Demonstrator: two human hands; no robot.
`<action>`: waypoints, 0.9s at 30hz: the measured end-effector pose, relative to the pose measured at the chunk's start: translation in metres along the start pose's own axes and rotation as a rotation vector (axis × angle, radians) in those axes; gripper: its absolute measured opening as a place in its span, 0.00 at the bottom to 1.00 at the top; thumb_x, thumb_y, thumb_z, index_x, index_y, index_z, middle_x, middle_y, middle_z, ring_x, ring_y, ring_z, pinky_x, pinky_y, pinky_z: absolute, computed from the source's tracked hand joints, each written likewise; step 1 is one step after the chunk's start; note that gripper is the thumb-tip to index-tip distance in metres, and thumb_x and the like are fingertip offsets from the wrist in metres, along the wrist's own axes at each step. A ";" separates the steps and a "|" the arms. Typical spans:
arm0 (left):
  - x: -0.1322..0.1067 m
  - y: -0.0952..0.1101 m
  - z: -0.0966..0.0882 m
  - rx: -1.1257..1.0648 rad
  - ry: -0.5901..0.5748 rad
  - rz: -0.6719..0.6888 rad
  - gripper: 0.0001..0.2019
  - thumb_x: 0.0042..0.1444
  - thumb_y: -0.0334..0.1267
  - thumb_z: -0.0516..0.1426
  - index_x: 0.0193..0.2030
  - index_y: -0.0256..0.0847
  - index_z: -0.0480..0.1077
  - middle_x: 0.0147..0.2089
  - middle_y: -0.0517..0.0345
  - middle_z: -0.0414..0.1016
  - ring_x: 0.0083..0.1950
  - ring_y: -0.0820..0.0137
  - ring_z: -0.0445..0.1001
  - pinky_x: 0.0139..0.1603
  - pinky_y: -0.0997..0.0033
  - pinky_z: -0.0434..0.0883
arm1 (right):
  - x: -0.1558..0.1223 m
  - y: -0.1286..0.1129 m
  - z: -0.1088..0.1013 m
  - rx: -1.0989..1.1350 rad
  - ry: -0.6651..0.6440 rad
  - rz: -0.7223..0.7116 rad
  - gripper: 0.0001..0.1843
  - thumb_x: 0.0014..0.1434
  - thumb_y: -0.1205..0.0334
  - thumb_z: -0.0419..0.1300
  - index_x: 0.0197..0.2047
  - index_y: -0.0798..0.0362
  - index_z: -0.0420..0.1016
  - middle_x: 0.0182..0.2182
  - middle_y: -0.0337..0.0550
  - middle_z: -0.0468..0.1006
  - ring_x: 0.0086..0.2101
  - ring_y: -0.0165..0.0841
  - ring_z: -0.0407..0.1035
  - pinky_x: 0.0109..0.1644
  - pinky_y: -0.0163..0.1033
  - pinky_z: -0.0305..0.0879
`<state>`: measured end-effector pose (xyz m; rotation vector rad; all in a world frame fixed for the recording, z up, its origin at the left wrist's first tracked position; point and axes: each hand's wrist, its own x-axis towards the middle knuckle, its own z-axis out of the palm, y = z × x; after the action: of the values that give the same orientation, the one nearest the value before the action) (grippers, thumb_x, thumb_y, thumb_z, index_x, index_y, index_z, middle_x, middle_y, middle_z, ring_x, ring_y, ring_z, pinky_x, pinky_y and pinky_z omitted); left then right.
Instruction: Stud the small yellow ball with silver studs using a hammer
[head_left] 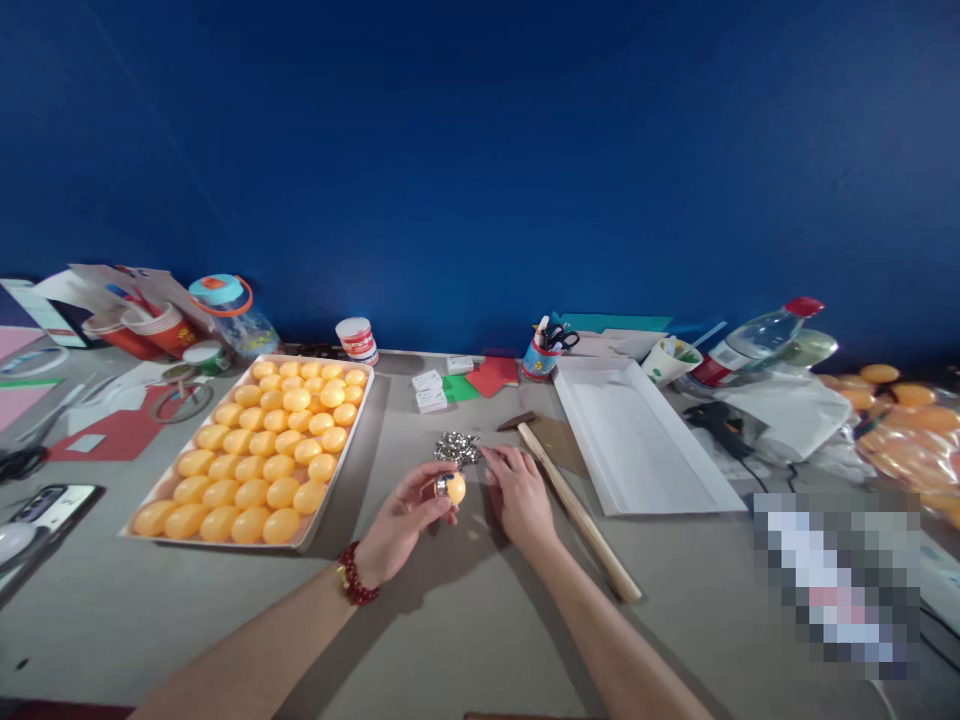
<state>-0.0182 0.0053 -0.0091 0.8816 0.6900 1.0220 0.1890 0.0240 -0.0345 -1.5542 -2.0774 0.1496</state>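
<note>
My left hand (405,525) is closed around an orange ball (454,487) that has shiny silver pieces stuck on part of it; a red bead bracelet sits on that wrist. My right hand (517,495) lies palm down on the grey table, fingers reaching toward a small pile of silver pins (457,448) just beyond the ball. Its fingertips touch or nearly touch the pile; whether they pinch a pin is hidden.
A white tray (334,505) of several orange balls stands at left. A wooden-handled hammer (577,515) lies right of my right hand, beside an empty white tray (645,440). Cups, scissors, coloured paper, a bottle (757,345) and a glue gun (720,425) line the back.
</note>
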 end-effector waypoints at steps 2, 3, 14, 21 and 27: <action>0.000 -0.002 -0.002 0.039 -0.014 0.033 0.18 0.55 0.38 0.64 0.53 0.44 0.73 0.46 0.54 0.75 0.36 0.73 0.72 0.41 0.70 0.71 | 0.000 0.000 0.001 0.006 0.002 0.011 0.21 0.65 0.70 0.50 0.57 0.53 0.74 0.48 0.52 0.75 0.44 0.44 0.68 0.52 0.49 0.66; 0.000 -0.003 -0.003 0.056 -0.019 0.044 0.18 0.56 0.38 0.64 0.54 0.44 0.73 0.45 0.54 0.75 0.36 0.73 0.72 0.42 0.70 0.71 | -0.001 0.000 0.001 0.018 0.012 0.018 0.20 0.65 0.70 0.50 0.56 0.53 0.75 0.47 0.52 0.75 0.44 0.44 0.68 0.51 0.48 0.66; 0.000 -0.001 -0.003 0.082 -0.030 0.050 0.18 0.55 0.38 0.65 0.53 0.45 0.74 0.44 0.55 0.75 0.38 0.73 0.71 0.42 0.72 0.72 | 0.002 0.011 0.002 0.159 0.063 0.016 0.15 0.65 0.69 0.52 0.49 0.53 0.77 0.42 0.49 0.79 0.44 0.42 0.72 0.52 0.48 0.66; 0.001 -0.004 -0.003 0.072 -0.013 0.035 0.18 0.54 0.38 0.65 0.53 0.45 0.74 0.45 0.55 0.75 0.37 0.74 0.72 0.41 0.72 0.72 | 0.002 0.007 -0.002 0.196 0.056 0.059 0.08 0.66 0.63 0.54 0.37 0.51 0.74 0.35 0.47 0.79 0.39 0.42 0.72 0.46 0.45 0.67; 0.002 -0.002 -0.002 0.082 -0.019 0.031 0.18 0.55 0.38 0.65 0.52 0.45 0.75 0.43 0.56 0.75 0.38 0.74 0.71 0.41 0.74 0.72 | 0.002 0.006 -0.002 0.185 0.044 0.059 0.08 0.65 0.63 0.55 0.33 0.50 0.71 0.32 0.44 0.78 0.37 0.41 0.71 0.43 0.43 0.65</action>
<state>-0.0186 0.0070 -0.0122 0.9747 0.7080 1.0171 0.1950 0.0268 -0.0342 -1.4937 -1.9266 0.3172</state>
